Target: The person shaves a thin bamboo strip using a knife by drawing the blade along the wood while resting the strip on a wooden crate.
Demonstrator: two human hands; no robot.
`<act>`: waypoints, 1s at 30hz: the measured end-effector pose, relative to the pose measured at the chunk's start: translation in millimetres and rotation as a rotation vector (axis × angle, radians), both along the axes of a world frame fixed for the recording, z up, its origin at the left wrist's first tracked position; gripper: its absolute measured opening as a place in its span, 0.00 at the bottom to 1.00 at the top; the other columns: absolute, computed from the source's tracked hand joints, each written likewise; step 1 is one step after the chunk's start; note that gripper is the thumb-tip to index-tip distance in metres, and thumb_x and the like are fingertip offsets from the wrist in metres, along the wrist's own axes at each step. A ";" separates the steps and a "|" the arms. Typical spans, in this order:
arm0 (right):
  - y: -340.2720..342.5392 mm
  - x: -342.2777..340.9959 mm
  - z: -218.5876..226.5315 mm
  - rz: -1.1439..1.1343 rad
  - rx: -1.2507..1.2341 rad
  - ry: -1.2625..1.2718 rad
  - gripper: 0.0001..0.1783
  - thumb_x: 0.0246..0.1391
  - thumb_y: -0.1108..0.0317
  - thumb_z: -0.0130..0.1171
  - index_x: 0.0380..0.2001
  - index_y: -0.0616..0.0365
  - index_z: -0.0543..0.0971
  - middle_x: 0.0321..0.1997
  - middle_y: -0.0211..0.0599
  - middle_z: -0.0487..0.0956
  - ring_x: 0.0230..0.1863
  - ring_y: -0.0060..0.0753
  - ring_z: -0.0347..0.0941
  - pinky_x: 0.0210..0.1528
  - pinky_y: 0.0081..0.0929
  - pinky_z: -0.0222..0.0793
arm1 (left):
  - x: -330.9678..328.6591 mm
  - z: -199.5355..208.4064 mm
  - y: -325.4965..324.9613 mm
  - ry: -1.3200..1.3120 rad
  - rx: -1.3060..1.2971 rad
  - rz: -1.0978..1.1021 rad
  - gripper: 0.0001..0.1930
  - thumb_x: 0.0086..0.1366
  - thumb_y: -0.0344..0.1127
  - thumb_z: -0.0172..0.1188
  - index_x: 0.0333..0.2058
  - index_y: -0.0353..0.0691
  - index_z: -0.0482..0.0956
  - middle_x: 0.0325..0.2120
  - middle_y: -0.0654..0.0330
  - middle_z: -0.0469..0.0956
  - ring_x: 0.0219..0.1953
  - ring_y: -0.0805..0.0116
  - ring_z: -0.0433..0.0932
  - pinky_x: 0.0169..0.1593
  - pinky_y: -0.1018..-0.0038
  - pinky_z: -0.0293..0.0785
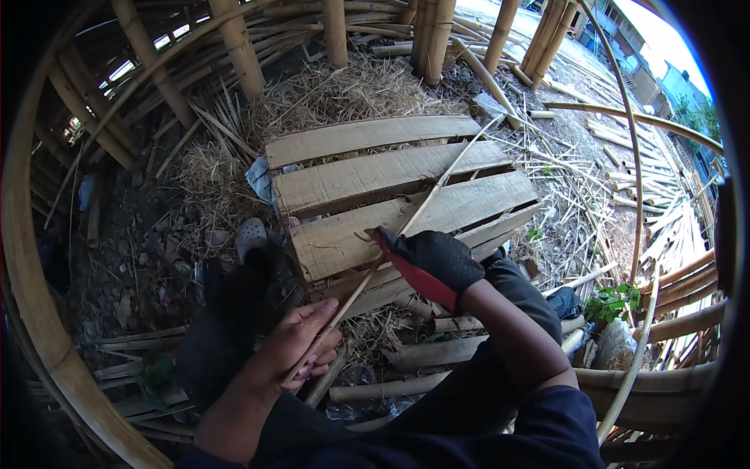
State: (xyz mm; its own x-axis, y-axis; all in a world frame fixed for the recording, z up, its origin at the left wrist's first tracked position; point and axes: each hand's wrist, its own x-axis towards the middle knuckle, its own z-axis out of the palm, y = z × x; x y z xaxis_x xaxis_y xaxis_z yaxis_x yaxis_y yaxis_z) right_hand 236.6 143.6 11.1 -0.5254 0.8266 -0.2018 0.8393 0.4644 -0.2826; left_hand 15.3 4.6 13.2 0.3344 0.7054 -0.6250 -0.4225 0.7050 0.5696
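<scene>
A long, thin bamboo strip (444, 178) runs slantwise from my lap up across a low wooden slatted crate (344, 186). My bare left hand (307, 344) is closed around the strip's lower part, just off the near edge of the crate. My right hand (430, 262), in a black and red work glove, is closed over the strip farther up, above the nearest slats. Whether a tool is also inside the glove is hidden. A small curled shaving (364, 235) shows by the gloved fingertips.
Dry shavings (344, 94) are heaped behind the crate. Upright bamboo poles (334, 35) stand beyond them. Cut bamboo pieces (391, 387) lie beneath my legs, and many more are strewn at right. A bent bamboo length (634, 156) arches at the right. My shoe (251, 234) is left of the crate.
</scene>
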 end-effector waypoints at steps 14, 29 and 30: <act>45.9 31.6 -15.4 -0.341 -0.016 0.001 0.49 0.64 0.28 0.30 0.30 0.65 0.83 0.31 0.64 0.80 0.40 0.67 0.79 0.47 0.52 0.72 | -1.1 -18.0 0.0 0.393 0.229 -0.120 0.22 0.76 0.45 0.51 0.58 0.35 0.76 0.22 0.69 0.76 0.19 0.86 0.69 0.22 0.83 0.66; 8.5 18.7 -23.4 -0.215 -0.069 0.096 0.39 0.67 0.37 0.37 0.29 0.61 0.83 0.27 0.59 0.80 0.33 0.61 0.80 0.40 0.50 0.75 | -0.5 -19.3 2.6 0.362 0.284 -0.092 0.22 0.76 0.42 0.51 0.58 0.31 0.75 0.33 0.66 0.81 0.30 0.86 0.73 0.35 0.83 0.71; 0.5 13.6 -21.7 -0.217 -0.070 0.096 0.39 0.67 0.37 0.37 0.29 0.61 0.83 0.27 0.59 0.80 0.33 0.61 0.80 0.40 0.50 0.75 | -0.8 -15.3 3.8 0.362 0.240 -0.110 0.22 0.76 0.42 0.51 0.58 0.31 0.75 0.33 0.66 0.81 0.30 0.86 0.73 0.35 0.84 0.71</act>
